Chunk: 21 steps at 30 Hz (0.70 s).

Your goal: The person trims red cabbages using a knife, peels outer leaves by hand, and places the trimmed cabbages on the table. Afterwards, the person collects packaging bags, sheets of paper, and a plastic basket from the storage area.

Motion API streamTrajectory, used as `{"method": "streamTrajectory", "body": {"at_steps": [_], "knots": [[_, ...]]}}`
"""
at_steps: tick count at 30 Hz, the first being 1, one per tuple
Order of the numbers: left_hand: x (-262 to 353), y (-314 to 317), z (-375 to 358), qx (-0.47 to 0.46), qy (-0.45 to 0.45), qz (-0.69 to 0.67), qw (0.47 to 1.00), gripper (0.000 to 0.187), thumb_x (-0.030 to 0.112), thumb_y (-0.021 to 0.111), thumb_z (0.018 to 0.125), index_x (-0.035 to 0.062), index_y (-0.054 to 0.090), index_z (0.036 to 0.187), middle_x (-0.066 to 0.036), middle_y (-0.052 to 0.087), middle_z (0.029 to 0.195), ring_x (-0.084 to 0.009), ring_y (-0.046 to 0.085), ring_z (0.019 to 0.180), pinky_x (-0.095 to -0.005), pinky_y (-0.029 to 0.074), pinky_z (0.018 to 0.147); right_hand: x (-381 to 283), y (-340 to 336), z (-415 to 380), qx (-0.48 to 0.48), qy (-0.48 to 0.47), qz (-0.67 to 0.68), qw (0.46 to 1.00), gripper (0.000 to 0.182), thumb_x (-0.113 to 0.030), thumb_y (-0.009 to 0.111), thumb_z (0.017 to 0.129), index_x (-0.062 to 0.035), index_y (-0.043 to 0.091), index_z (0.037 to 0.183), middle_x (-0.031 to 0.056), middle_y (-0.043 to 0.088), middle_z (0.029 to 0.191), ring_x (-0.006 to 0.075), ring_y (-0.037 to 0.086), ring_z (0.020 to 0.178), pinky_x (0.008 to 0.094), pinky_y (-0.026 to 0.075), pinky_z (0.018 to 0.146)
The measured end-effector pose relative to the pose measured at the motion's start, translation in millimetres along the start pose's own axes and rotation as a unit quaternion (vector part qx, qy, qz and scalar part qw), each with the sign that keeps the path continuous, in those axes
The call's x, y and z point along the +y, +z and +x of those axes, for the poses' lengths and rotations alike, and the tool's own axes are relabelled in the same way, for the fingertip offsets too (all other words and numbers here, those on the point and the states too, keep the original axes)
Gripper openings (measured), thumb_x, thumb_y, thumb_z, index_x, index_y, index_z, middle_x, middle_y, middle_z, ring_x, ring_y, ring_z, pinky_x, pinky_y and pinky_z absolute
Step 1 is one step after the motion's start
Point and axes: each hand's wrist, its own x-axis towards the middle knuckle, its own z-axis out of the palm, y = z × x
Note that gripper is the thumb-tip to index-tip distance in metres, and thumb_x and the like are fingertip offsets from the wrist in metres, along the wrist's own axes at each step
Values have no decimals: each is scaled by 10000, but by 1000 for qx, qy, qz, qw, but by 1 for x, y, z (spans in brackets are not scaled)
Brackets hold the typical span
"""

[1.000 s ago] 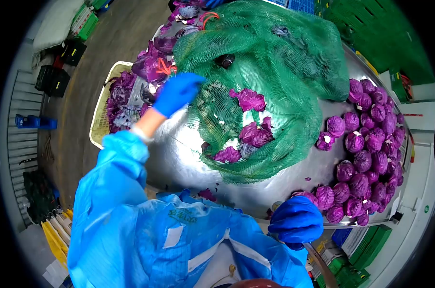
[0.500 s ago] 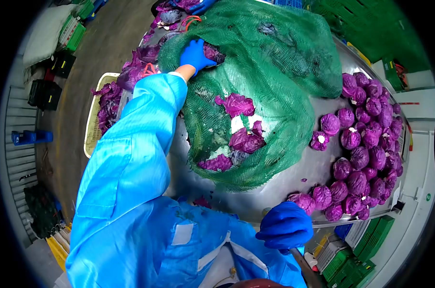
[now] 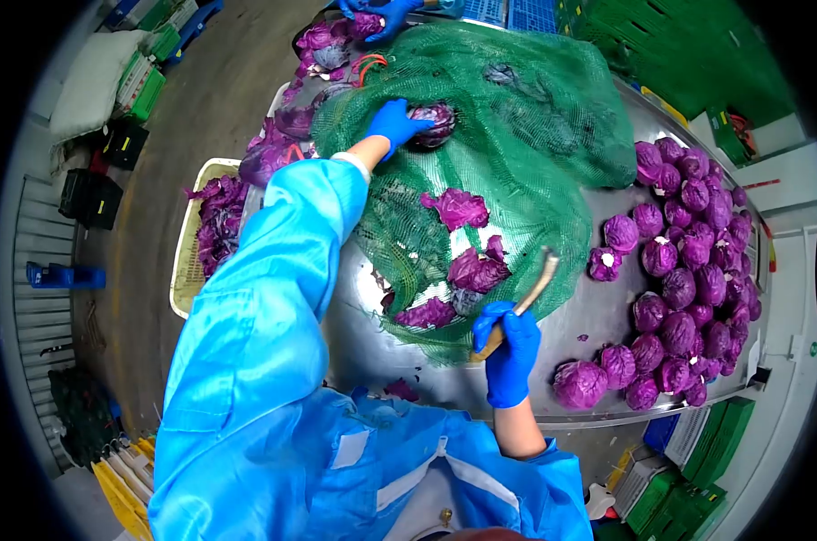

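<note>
Blue gloves cover both of our hands. Our left hand (image 3: 397, 123) reaches far across the steel worktop (image 3: 354, 334), its fingers (image 3: 415, 129) curled around a red cabbage head (image 3: 436, 122) that sits on top of the green net sack (image 3: 517, 135). Our right hand (image 3: 509, 352) is near the front edge, fingers wrapped tight around the handle of a knife (image 3: 526, 293) whose blade points up and away over the sack's lower fold.

Outward from the hands, the net sack spreads over most of the worktop's middle, and loose purple leaves (image 3: 463, 209) lie in and under its mesh between our two hands. To the right, well apart from the sack, a heap of trimmed cabbages (image 3: 688, 270) crowds the worktop's right edge, with one larger head (image 3: 581, 384) just beside our right hand. On the left, beyond the worktop, a pale crate (image 3: 185, 261) holds purple leaf scraps. At the top edge another person's gloved hand (image 3: 386, 11) touches cabbage at the far end. Green crates (image 3: 697, 54) stand behind the worktop.

Compared with half a second ago, our right hand has come up from below the worktop's front edge and now shows the knife raised over the net; our left hand has closed further round the cabbage head.
</note>
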Motion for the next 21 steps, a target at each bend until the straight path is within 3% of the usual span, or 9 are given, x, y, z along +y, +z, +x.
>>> {"method": "streamTrajectory", "body": {"at_steps": [4, 7, 11, 12, 14, 16, 18, 19, 21], "knots": [[16, 0, 9, -28, -29, 49, 998, 1055, 560, 855, 535, 45, 468, 1370, -242, 498, 1367, -406, 513, 1221, -431, 425, 1040, 15, -7, -13, 23, 42, -27, 998, 286, -214, 530, 972, 53, 620, 1022, 104, 626, 752, 145, 561, 605, 269, 445, 575], [-25, 34, 30, 3, 29, 18, 999, 1130, 520, 891, 475, 80, 421, 1404, -224, 491, 1373, -392, 507, 1230, -425, 424, 1050, 18, -15, -18, 57, 67, -60, 994, 278, -198, 506, 979, 49, 624, 1028, 100, 628, 755, 133, 555, 599, 259, 437, 568], [2, 13, 12, 4, -10, 11, 1000, 1087, 474, 892, 514, 61, 417, 1400, -196, 502, 1374, -376, 536, 1201, -411, 440, 1032, 27, -24, -8, 74, 81, -81, 991, 293, -226, 505, 972, 40, 614, 1028, 114, 622, 745, 157, 556, 584, 273, 437, 558], [7, 9, 9, -51, -56, -114, 991, 1005, 468, 862, 573, 81, 430, 1394, -172, 519, 1356, -347, 554, 1179, -431, 466, 990, 30, -25, -4, 73, 86, -77, 991, 288, -223, 508, 972, 37, 616, 1035, 111, 627, 756, 154, 557, 589, 271, 438, 559], [23, -5, -7, -160, -147, -354, 910, 842, 457, 803, 691, 122, 455, 1381, -123, 554, 1321, -287, 589, 1135, -472, 519, 908, 35, -28, 3, 72, 81, -74, 991, 281, -211, 517, 968, 33, 616, 1064, 111, 646, 818, 145, 558, 597, 266, 441, 559], [40, -20, -37, -276, -202, -558, 756, 675, 433, 724, 804, 164, 472, 1370, -107, 563, 1329, -272, 603, 1134, -554, 556, 821, 40, -29, 13, 72, 60, -74, 993, 282, -193, 528, 962, 33, 613, 1108, 119, 673, 922, 130, 556, 605, 257, 446, 556], [54, -30, -80, -305, -202, -684, 631, 677, 424, 677, 842, 132, 438, 1404, -120, 520, 1393, -299, 562, 1207, -549, 509, 939, 35, -21, 22, 86, 52, -93, 991, 282, -131, 551, 950, 25, 608, 1178, 95, 674, 920, 103, 553, 604, 243, 452, 557], [64, -36, -105, -293, -166, -714, 614, 685, 416, 658, 856, 110, 418, 1419, -131, 499, 1414, -309, 527, 1248, -539, 456, 1009, 32, -16, 26, 93, 50, -102, 989, 298, -100, 563, 943, 21, 605, 1213, 83, 675, 919, 90, 551, 604, 236, 455, 558], [79, -58, -160, -258, -127, -747, 600, 730, 389, 636, 867, 53, 364, 1455, -155, 439, 1465, -317, 433, 1340, -492, 295, 1160, 33, -9, 36, 57, 54, -79, 994, 511, -91, 578, 907, -6, 455, 1396, 115, 636, 1207, 85, 545, 601, 241, 460, 547]]}}
